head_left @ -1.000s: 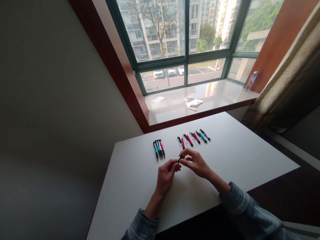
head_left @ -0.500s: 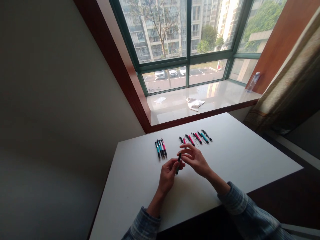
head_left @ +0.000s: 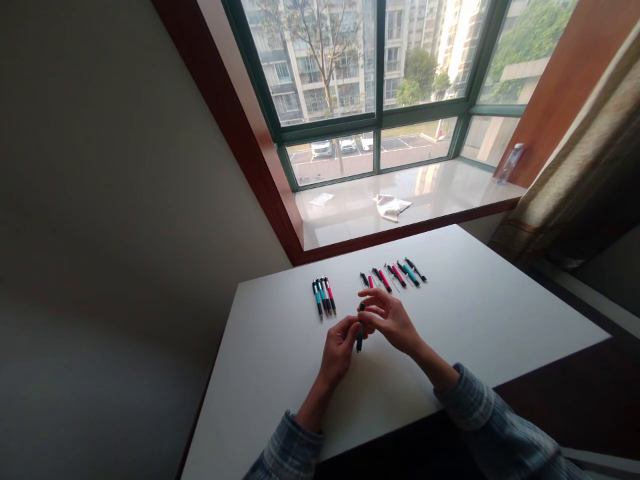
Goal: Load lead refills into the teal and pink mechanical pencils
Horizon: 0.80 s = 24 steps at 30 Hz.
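My left hand (head_left: 339, 352) pinches a dark pen (head_left: 359, 339) above the white table (head_left: 280, 373). The fingers of my right hand (head_left: 393, 323) are closed on the upper end of the same pen, which stands nearly upright. Beyond my left hand, several assembled pens (head_left: 324, 297) with teal, black and pink barrels lie side by side. Behind my right hand lies a row of pen parts (head_left: 395, 275), black, pink and teal, with thin refills among them; my fingers partly cover its left end.
Behind the table, a windowsill (head_left: 345, 227) holds a crumpled white wrapper (head_left: 393, 207), a small white packet (head_left: 321, 199) and a clear bottle (head_left: 510, 165). A curtain (head_left: 565, 160) hangs at the right. The wall is at the left.
My right fingers have come down onto the top of the pen, where they were apart from it before. The pen is now more upright in my left hand.
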Motion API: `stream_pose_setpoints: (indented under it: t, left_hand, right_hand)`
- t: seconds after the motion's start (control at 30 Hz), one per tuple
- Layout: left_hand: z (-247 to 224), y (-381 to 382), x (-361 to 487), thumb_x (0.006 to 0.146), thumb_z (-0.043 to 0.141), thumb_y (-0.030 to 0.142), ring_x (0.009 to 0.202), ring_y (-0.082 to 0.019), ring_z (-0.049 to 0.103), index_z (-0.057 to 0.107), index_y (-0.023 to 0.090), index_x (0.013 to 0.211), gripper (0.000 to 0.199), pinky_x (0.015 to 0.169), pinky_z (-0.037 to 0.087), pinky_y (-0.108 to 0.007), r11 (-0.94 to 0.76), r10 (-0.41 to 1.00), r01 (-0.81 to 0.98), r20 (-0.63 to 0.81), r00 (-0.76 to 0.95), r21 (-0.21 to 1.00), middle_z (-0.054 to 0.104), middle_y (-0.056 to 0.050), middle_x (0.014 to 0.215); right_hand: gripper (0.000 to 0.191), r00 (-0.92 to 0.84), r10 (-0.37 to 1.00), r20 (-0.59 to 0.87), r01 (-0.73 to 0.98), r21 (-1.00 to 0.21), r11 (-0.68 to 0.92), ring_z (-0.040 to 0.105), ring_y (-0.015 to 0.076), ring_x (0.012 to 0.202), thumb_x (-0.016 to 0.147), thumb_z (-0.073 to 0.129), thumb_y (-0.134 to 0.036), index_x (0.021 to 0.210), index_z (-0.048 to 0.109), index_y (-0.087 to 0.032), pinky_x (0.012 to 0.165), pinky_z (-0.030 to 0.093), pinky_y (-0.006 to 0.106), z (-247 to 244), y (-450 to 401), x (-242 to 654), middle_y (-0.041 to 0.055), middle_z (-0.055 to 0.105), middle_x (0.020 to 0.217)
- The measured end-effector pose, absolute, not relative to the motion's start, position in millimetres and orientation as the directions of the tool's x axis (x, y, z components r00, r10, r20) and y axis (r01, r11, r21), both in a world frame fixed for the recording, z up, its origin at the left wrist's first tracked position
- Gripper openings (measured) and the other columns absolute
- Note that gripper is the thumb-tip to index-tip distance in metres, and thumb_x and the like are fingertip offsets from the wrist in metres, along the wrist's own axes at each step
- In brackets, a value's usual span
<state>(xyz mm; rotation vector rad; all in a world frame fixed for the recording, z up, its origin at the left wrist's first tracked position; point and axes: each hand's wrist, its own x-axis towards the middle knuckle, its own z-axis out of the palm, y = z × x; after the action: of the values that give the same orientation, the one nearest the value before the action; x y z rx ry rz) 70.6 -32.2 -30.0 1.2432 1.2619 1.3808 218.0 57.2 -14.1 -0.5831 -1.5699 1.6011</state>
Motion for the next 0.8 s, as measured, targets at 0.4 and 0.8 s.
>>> stream_pose_setpoints:
  t: [0.4, 0.8]
  left_hand:
    - [-25, -32, 72, 0.099, 0.059, 0.044, 0.082, -0.020, 0.067, 0.074, 0.014, 0.103, 0.034, 0.078, 0.055, -0.034, -0.124, 0.982, 0.042, 0.129, -0.136, 0.991, 0.075, -0.009, 0.090]
    - [-25, -33, 73, 0.099, 0.058, 0.047, 0.085, -0.024, 0.071, 0.071, 0.013, 0.101, 0.036, 0.083, 0.053, -0.038, -0.084, 0.990, -0.036, 0.079, -0.119, 0.996, 0.078, -0.013, 0.094]
  right_hand:
    - [0.048, -0.629, 0.749, 0.207, -0.243, -0.968, 0.063, 0.069, 0.0245, 0.110, 0.088, 0.073, -0.034, 0.133, 0.059, -0.027, 0.100, 0.055, 0.047, -10, 55, 217, 0.0083, 0.071, 0.118]
    - [0.037, -0.587, 0.776, 0.231, -0.322, -0.946, 0.038, 0.073, 0.0238, 0.100, 0.093, 0.068, -0.033, 0.128, 0.062, -0.021, 0.090, 0.059, 0.043, 1, 58, 219, 0.0101, 0.076, 0.106]
